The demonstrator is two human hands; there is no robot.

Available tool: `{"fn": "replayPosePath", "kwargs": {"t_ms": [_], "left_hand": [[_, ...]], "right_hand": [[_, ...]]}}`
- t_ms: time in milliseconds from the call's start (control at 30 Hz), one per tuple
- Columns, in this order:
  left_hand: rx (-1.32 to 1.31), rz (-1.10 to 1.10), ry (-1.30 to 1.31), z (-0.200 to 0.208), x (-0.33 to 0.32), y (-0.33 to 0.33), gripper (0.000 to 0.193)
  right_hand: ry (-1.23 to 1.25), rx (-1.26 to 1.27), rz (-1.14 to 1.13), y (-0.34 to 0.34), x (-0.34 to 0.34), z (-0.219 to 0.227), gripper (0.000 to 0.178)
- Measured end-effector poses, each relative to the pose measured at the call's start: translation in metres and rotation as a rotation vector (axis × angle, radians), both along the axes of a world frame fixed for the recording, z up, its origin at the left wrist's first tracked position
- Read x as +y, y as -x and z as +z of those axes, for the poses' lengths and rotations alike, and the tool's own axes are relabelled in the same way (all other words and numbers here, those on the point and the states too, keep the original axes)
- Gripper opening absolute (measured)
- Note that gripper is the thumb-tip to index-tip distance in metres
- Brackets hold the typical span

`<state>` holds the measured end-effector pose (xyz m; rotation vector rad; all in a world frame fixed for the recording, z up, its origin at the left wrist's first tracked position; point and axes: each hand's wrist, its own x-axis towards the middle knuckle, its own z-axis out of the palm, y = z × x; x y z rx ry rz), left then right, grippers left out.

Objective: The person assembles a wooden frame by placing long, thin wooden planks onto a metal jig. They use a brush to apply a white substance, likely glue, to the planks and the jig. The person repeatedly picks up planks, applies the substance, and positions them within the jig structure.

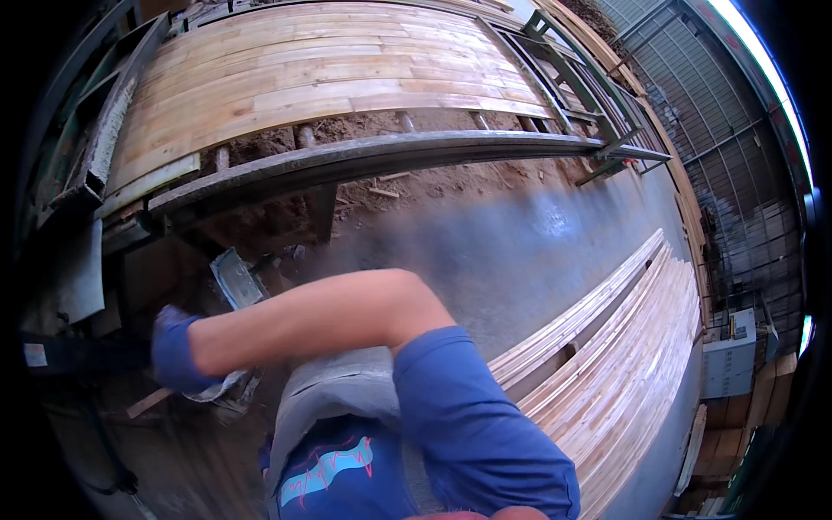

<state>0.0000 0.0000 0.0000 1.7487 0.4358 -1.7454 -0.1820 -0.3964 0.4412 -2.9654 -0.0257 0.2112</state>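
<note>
My right arm reaches across to the left, bent at the elbow. A dark blue glove covers my right hand (179, 349), which is blurred by motion. It is beside a dark machine part (91, 355) at the left; whether it touches that part I cannot tell. The fingers are too smeared to show what they do or hold. My left hand does not show. Beyond my arm, a wide panel of pale, edge-to-edge wooden boards (338, 65) lies on a metal frame (381, 154).
A stack of long wooden strips (607, 373) lies on the grey floor (485, 234) at the right. Sawdust and scraps (390, 186) lie under the frame. A pale blue-edged piece (236, 277) is near my forearm. A grey box (730, 360) stands at far right.
</note>
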Motion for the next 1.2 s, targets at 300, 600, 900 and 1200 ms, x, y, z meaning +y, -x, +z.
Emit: {"fn": "replayPosePath", "kwargs": {"t_ms": [300, 600, 900, 1200], "left_hand": [[-0.075, -0.173, 0.249, -0.011, -0.117, -0.073, 0.045], [-0.04, -0.102, 0.236, -0.038, -0.11, -0.048, 0.042], [-0.088, 0.382, 0.023, -0.003, -0.127, 0.075, 0.038], [-0.067, 0.404, 0.002, 0.008, -0.145, 0.1, 0.036]], "right_hand": [[-0.002, -0.185, -0.743, 0.095, -0.173, -0.125, 0.011], [0.182, -0.242, -1.266, 0.235, -0.377, -0.182, 0.019], [0.143, 0.021, -1.327, 0.287, -0.468, -0.208, 0.026], [0.241, -0.159, -1.063, 0.243, -0.498, -0.248, 0.019]]}}
